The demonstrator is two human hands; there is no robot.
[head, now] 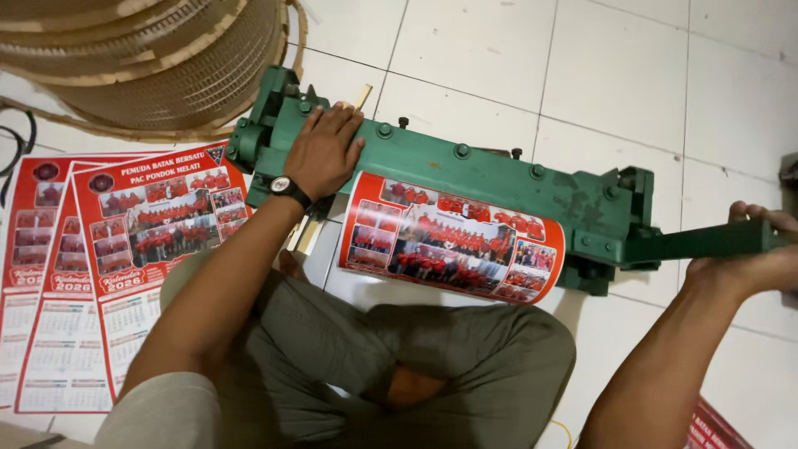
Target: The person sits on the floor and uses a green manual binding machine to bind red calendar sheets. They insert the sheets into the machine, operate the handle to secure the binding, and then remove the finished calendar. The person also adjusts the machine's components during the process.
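A green metal press machine (465, 170) lies on the white tiled floor in front of my crossed legs. My left hand (322, 150) rests flat on its top bar near the left end, a black wristwatch on the wrist. My right hand (761, 249) is closed around the machine's long green lever (706, 241) at the right. A red wall calendar sheet (449, 237) with group photos is fed into the machine, its free part curling down towards my lap.
A fanned stack of red calendar sheets (108, 274) lies on the floor at the left. Big coils of binding wire on cardboard spools (150, 58) sit at the top left. Another red sheet (711, 428) peeks in at the bottom right.
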